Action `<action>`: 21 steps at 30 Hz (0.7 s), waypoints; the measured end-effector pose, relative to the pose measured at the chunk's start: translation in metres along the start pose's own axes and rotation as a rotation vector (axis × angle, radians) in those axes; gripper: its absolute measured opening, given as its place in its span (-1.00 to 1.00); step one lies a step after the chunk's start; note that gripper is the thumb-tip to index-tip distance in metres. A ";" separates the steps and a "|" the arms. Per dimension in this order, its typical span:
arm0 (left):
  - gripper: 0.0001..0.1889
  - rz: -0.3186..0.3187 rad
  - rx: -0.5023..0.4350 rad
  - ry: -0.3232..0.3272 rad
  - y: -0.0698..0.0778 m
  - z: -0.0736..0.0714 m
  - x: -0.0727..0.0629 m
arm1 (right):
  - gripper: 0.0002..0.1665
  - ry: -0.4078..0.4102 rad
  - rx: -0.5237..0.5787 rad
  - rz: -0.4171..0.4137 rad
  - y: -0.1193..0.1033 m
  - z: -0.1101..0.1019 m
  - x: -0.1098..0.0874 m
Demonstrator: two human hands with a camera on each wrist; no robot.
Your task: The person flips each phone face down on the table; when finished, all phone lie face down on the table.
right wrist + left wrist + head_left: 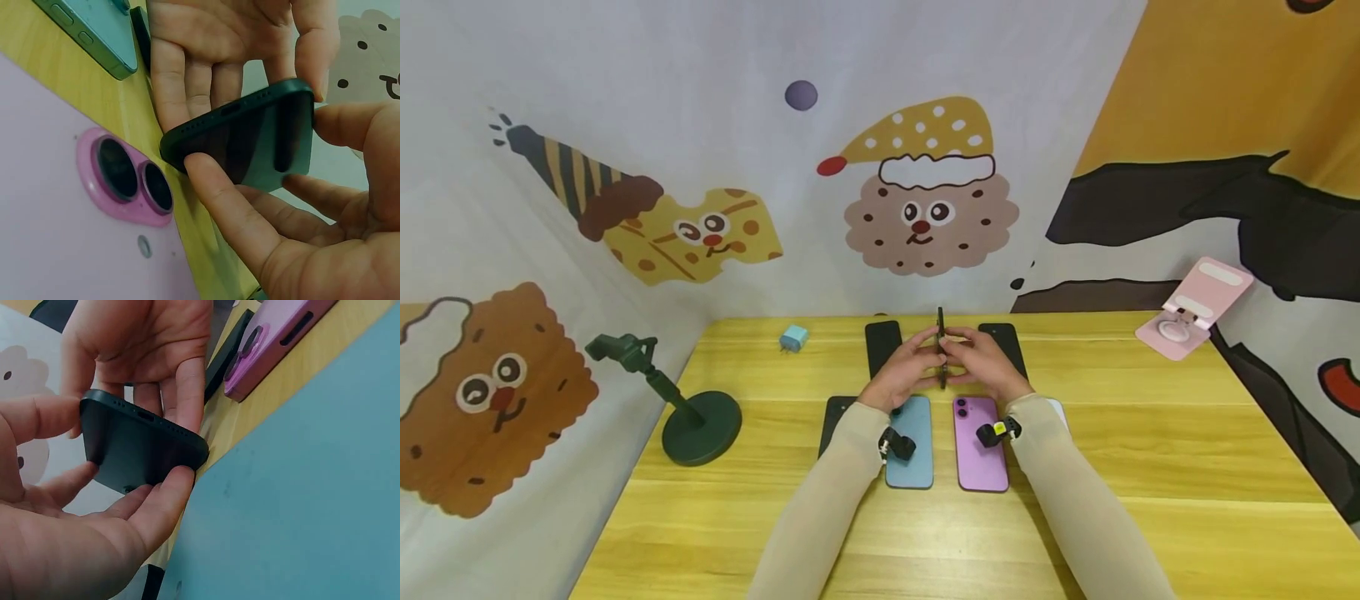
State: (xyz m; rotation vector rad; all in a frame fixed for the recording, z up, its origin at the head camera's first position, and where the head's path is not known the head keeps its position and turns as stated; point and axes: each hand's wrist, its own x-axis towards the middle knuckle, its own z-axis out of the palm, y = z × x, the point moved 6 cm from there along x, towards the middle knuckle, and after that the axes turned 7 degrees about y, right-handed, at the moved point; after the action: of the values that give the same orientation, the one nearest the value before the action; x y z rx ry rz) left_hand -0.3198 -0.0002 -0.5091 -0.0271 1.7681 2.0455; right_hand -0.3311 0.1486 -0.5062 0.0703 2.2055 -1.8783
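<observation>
A dark smartphone stands on edge between my two hands, above the table. My left hand holds it from the left with thumb and fingertips, while my right hand grips it from the right. Its bottom edge with the charging port faces the camera in the left wrist view, where the phone shows a dark face. Below my left wrist lies a light blue phone. A pink phone with two camera lenses lies below my right wrist.
Black phones lie behind the hands at left and right. A dark phone and a white phone are partly hidden by the sleeves. Around them stand a green stand, a blue charger and a pink phone stand.
</observation>
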 end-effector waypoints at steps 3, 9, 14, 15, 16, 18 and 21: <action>-0.31 0.003 0.020 -0.010 -0.001 0.003 0.000 | -0.22 0.001 0.008 -0.010 -0.001 -0.001 0.000; -0.34 0.005 0.060 0.001 -0.002 0.002 0.000 | -0.25 0.026 0.003 -0.015 -0.002 -0.004 -0.001; -0.33 0.006 0.053 0.034 -0.002 -0.004 0.000 | -0.28 0.065 0.010 -0.023 -0.002 -0.009 -0.001; -0.33 0.007 0.047 0.043 -0.001 -0.005 0.000 | -0.28 0.071 0.010 -0.027 -0.002 -0.010 -0.001; -0.33 0.010 0.036 0.049 0.000 -0.007 0.000 | -0.28 0.077 0.012 -0.031 -0.003 -0.011 -0.001; -0.34 0.017 0.018 0.071 0.001 -0.010 0.000 | -0.29 0.096 0.012 -0.036 -0.004 -0.013 -0.002; -0.34 0.024 -0.005 0.107 0.004 -0.015 0.000 | -0.30 0.115 0.015 -0.055 -0.007 -0.015 -0.003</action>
State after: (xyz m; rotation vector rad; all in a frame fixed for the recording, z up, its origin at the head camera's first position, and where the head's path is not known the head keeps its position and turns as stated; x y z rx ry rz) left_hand -0.3250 -0.0145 -0.5082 -0.1194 1.8359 2.1008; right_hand -0.3322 0.1628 -0.4967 0.1254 2.2909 -1.9658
